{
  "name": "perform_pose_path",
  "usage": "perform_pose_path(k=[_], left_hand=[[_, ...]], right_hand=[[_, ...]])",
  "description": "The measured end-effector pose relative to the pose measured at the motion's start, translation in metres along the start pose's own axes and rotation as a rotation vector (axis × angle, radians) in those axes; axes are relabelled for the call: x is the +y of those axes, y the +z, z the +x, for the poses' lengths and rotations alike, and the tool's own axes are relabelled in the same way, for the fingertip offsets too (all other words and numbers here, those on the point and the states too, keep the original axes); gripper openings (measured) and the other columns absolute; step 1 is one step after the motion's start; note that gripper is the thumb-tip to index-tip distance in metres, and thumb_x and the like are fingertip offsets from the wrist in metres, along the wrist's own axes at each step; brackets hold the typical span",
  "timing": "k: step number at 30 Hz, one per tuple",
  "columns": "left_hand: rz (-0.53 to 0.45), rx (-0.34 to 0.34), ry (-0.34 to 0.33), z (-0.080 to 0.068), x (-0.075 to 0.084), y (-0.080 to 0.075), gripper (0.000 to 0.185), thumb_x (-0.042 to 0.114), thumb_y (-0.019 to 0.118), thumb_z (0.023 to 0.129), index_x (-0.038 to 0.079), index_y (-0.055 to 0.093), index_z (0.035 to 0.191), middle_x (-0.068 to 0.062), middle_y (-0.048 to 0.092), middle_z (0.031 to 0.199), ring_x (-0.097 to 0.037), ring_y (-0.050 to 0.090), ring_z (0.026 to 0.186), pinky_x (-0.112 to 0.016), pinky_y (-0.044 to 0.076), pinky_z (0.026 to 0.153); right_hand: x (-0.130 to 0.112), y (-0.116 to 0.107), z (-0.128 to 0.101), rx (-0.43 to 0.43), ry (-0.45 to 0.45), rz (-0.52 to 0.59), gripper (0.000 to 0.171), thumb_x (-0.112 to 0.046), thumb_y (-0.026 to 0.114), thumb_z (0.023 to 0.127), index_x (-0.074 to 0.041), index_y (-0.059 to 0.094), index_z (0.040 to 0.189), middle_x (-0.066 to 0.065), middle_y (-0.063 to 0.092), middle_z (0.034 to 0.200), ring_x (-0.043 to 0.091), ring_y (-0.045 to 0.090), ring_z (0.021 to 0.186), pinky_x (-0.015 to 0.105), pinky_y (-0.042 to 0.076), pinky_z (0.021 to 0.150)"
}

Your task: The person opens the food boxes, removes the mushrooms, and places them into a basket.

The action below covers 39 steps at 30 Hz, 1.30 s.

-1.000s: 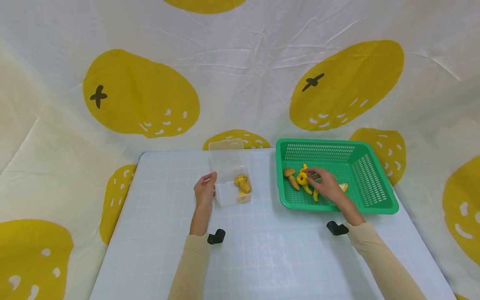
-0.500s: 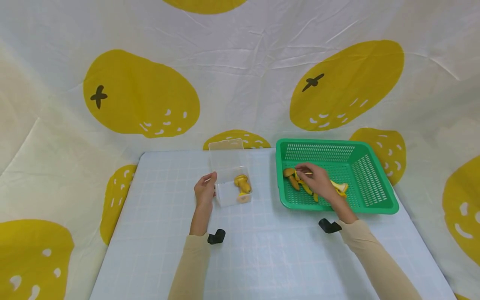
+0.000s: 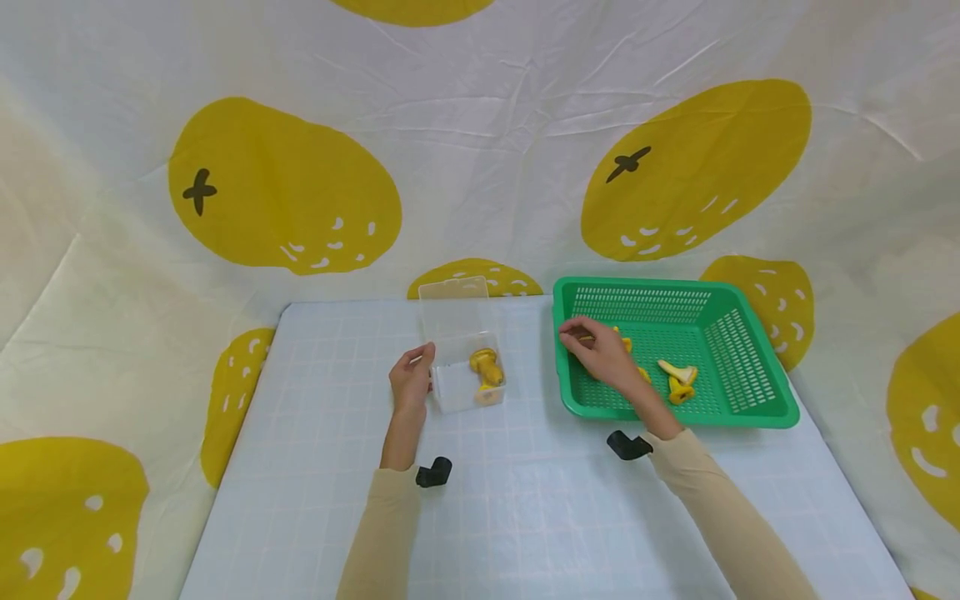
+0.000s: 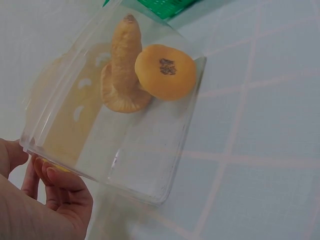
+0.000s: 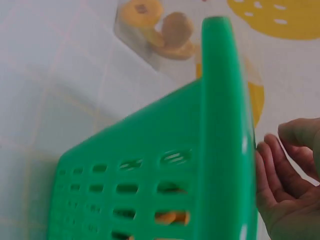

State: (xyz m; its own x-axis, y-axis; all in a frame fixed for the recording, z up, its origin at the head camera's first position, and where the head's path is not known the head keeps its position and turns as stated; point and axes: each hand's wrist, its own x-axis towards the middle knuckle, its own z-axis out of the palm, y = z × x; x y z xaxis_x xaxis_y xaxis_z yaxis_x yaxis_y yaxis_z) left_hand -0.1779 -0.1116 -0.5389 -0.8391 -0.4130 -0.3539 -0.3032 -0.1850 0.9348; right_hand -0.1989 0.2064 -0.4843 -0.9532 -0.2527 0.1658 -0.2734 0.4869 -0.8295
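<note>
My left hand [image 3: 411, 379] holds the left edge of a clear plastic box [image 3: 453, 387], its thumb at the rim corner and its curled fingers against the outside in the left wrist view. The lid [image 3: 453, 310] stands raised at the back. Inside, a brown mushroom [image 4: 125, 60] lies beside a yellow mushroom [image 4: 165, 72]. Above the left rim of the green basket [image 3: 750, 321] is my right hand [image 3: 603, 354], fingers bent loosely. Nothing shows between thumb and fingers in the right wrist view. In the head view the hand covers part of the basket's contents.
More mushrooms lie in the basket, among them a pale yellow one [image 3: 677, 372] over a deeper yellow one [image 3: 682, 390] near the front. The table [image 3: 510, 500] has a pale checked cloth. A printed curtain [image 3: 480, 167] hangs behind it.
My right hand has moved left across the basket, from over the yellow mushrooms to the left rim, uncovering mushrooms at the right. The left hand and box have stayed put.
</note>
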Motion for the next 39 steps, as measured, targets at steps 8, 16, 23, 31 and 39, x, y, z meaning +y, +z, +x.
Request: perform_pose_path(k=[8, 16, 23, 31, 39], left_hand=[[-0.005, 0.003, 0.002, 0.002, -0.001, 0.001, 0.035, 0.035, 0.074, 0.096, 0.008, 0.071, 0.119, -0.017, 0.066, 0.109, -0.020, 0.053, 0.081, -0.021, 0.042, 0.055], [-0.015, 0.006, 0.008, 0.003, 0.000, 0.000, 0.035, 0.035, 0.075, 0.095, 0.008, 0.071, 0.118, -0.015, 0.065, 0.104, -0.017, 0.052, 0.077, -0.020, 0.042, 0.054], [-0.018, -0.004, 0.006, 0.002, 0.000, -0.001, 0.034, 0.035, 0.075, 0.095, 0.009, 0.072, 0.117, -0.014, 0.065, 0.102, -0.014, 0.052, 0.073, -0.021, 0.042, 0.054], [-0.034, 0.000, 0.003, 0.003, -0.001, 0.000, 0.031, 0.033, 0.076, 0.095, 0.009, 0.073, 0.114, -0.012, 0.065, 0.096, -0.010, 0.050, 0.068, -0.020, 0.042, 0.053], [-0.019, -0.010, -0.001, 0.002, 0.000, -0.001, 0.036, 0.036, 0.076, 0.095, 0.009, 0.072, 0.118, -0.016, 0.064, 0.102, -0.012, 0.052, 0.073, -0.021, 0.043, 0.055]], right_hand=[[-0.018, 0.020, 0.013, 0.040, -0.023, 0.023, 0.018, -0.015, 0.064, 0.103, -0.002, 0.068, 0.115, 0.013, 0.070, 0.111, 0.024, 0.066, 0.102, 0.032, 0.055, 0.088], [-0.034, 0.047, 0.028, -0.014, -0.067, 0.079, 0.018, -0.013, 0.066, 0.102, 0.000, 0.068, 0.114, 0.013, 0.070, 0.109, 0.026, 0.066, 0.100, 0.044, 0.056, 0.092], [-0.043, 0.075, 0.036, -0.081, -0.158, 0.075, 0.017, -0.008, 0.065, 0.101, 0.004, 0.067, 0.113, 0.013, 0.071, 0.104, 0.026, 0.067, 0.094, 0.041, 0.057, 0.089], [-0.047, 0.102, 0.043, -0.196, -0.161, 0.056, 0.015, -0.005, 0.064, 0.101, 0.003, 0.067, 0.113, 0.015, 0.070, 0.107, 0.027, 0.066, 0.097, 0.039, 0.057, 0.089], [-0.052, 0.117, 0.048, -0.310, -0.116, -0.057, 0.019, -0.003, 0.063, 0.101, 0.004, 0.066, 0.117, 0.019, 0.069, 0.114, 0.028, 0.063, 0.101, 0.040, 0.053, 0.097]])
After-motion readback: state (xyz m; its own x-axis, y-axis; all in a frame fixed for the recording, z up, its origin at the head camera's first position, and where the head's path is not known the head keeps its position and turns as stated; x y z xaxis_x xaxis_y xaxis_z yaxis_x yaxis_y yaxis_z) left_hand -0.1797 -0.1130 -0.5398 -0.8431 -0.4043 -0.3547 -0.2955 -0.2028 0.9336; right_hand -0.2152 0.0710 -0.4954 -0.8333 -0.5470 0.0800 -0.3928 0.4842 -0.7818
